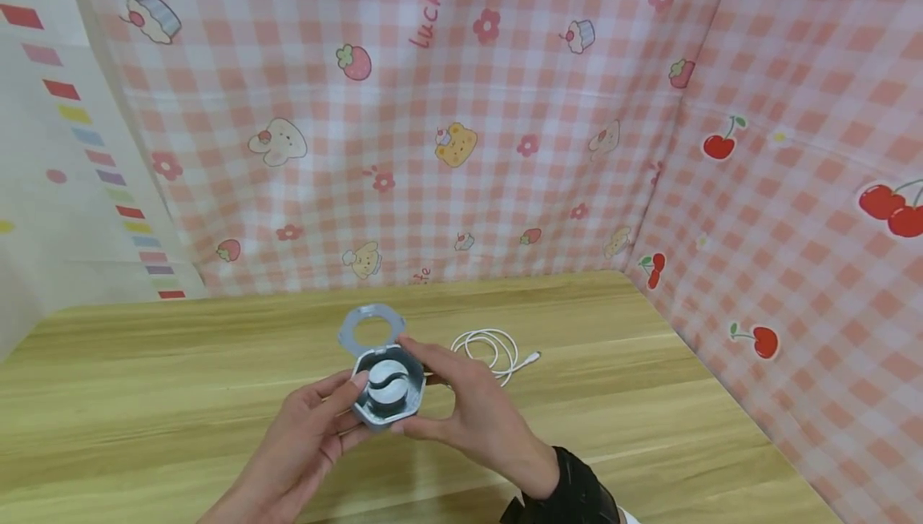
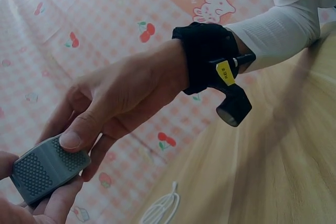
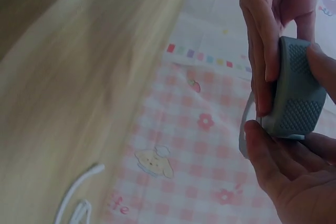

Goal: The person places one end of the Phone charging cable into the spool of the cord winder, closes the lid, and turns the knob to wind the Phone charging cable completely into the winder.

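Note:
A small grey octagonal case (image 1: pixel 417 386) is held up between both hands in the head view. Its ring-shaped lid (image 1: pixel 352 333) stands folded open on the far side. Inside sits a round pale core with an S-shaped slot (image 1: pixel 388 382). My left hand (image 1: pixel 306 432) grips the left side, thumb on the near rim and fingers beneath. From the right, my right hand (image 1: pixel 476 408) pinches the case between thumb and fingers. Dotted textured panels cover the case's outer side (image 2: pixel 48 169) in the left wrist view. The right wrist view shows fingers around the textured wall (image 3: pixel 300 90).
A coiled white cable (image 1: pixel 497 336) with a small plug end lies on the wooden table (image 1: pixel 180 396), beyond the right hand. Pink checked cloth (image 1: pixel 404 211) hangs behind the table and along its right side. A black strap (image 1: pixel 577 485) wraps the right wrist.

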Action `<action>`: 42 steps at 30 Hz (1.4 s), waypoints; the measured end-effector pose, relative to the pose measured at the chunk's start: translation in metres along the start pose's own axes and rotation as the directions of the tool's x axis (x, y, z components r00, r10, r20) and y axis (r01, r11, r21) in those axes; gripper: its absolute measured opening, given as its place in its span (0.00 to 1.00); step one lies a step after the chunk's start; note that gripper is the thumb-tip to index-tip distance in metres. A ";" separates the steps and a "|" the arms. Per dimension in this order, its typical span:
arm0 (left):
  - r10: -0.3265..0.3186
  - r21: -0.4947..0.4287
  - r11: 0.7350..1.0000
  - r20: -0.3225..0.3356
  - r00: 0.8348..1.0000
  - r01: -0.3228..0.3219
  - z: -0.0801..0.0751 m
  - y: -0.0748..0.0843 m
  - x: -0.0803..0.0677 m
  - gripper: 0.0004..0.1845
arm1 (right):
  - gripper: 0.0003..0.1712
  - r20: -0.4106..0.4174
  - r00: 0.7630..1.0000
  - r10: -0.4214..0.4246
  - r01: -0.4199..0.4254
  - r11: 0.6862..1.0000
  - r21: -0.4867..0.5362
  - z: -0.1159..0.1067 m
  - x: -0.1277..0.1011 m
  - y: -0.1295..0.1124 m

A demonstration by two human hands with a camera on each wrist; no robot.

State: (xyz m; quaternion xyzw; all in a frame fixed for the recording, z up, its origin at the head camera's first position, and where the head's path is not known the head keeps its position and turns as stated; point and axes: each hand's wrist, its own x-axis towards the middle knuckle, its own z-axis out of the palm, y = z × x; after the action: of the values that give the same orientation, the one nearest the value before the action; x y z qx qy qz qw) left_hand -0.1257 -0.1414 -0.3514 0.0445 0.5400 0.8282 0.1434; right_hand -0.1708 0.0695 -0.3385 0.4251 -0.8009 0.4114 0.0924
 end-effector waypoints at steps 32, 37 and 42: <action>0.424 0.774 0.620 -0.188 0.886 -0.133 -0.038 0.002 0.022 0.23 | 0.43 -0.014 0.969 0.248 -0.247 0.968 0.044 0.043 0.045 0.027; 0.339 0.816 0.573 -0.152 0.929 -0.075 -0.051 -0.004 0.029 0.30 | 0.42 0.045 0.956 0.290 -0.285 0.954 -0.097 0.057 0.045 0.036; 0.274 0.862 0.506 -0.155 0.949 -0.005 -0.058 -0.011 0.031 0.34 | 0.36 0.086 0.952 0.293 -0.278 0.948 -0.153 0.067 0.042 0.039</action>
State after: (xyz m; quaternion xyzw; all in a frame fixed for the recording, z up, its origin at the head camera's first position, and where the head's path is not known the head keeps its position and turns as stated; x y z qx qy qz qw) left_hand -0.1670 -0.1795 -0.3875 0.0389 0.8847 0.4628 -0.0404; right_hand -0.2133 0.0064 -0.3833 0.3188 -0.8846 0.3399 0.0182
